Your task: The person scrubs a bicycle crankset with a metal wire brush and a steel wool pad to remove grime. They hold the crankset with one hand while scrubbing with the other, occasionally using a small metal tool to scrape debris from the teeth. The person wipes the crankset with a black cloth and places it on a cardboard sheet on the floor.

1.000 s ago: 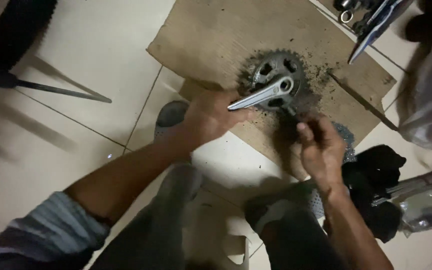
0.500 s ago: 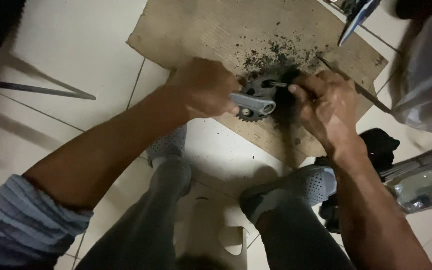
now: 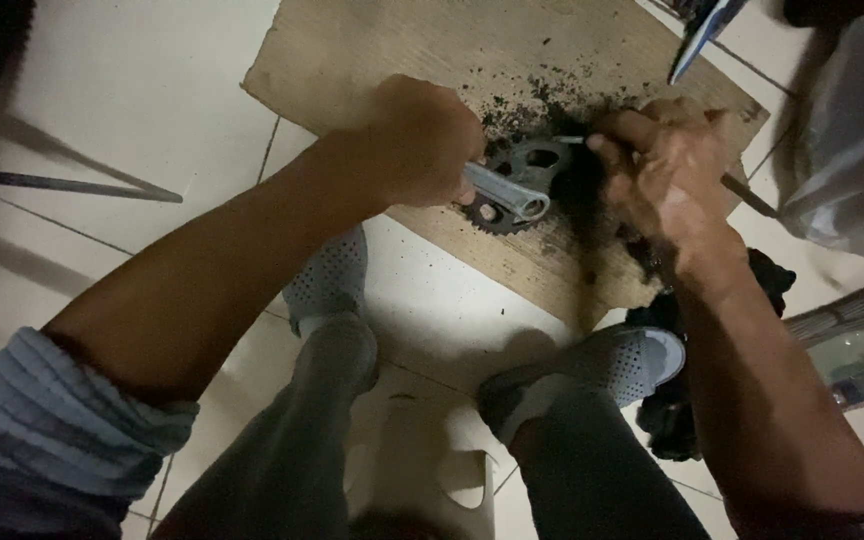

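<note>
I see my left hand [image 3: 422, 140] wrapped tight round the silver crank arm [image 3: 507, 192], fingers closed on it and holding it over the cardboard [image 3: 372, 50]. The chainring [image 3: 524, 185] sits under the arm, dark and toothed, lying on the cardboard near its lower edge, with black grit scattered just above it. My right hand [image 3: 667, 170] is just right of the chainring, fingers pinched together on a thin tool [image 3: 574, 140] whose tip points at the ring; what kind of tool it is I cannot tell. Both hands are grimy. Below the cardboard my two grey shoes [image 3: 327, 280] rest on the tiled floor [image 3: 132, 90]. A black rag [image 3: 767, 285] lies beside my right wrist. A thin rod [image 3: 62, 185] lies on the tiles, well off to the left.
</note>
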